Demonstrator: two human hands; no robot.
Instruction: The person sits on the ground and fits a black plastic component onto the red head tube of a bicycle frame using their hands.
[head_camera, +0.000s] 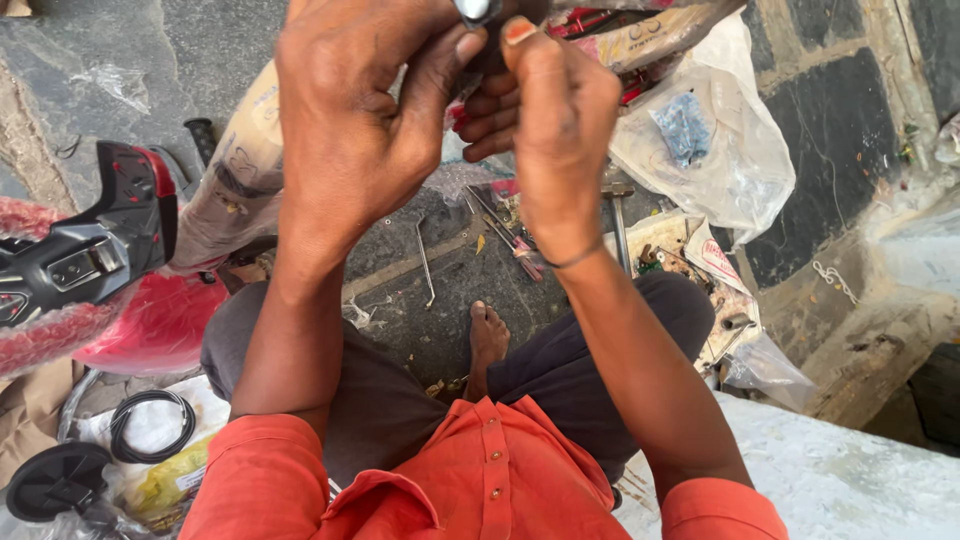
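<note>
Top centre: left hand (350, 120) and right hand (545, 120) pinch one small metal part (476, 9) together, raised close for fine work; loose metal rods (500, 225) lie below.

Bright daylight, soft shadows; right edge overexposed w/ glare, close-up slightly soft.

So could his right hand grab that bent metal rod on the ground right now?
Probably not right away. The right hand is raised and busy pinching a small metal part together with the left hand. The bent metal rod lies uncovered on the stone floor below.
</note>
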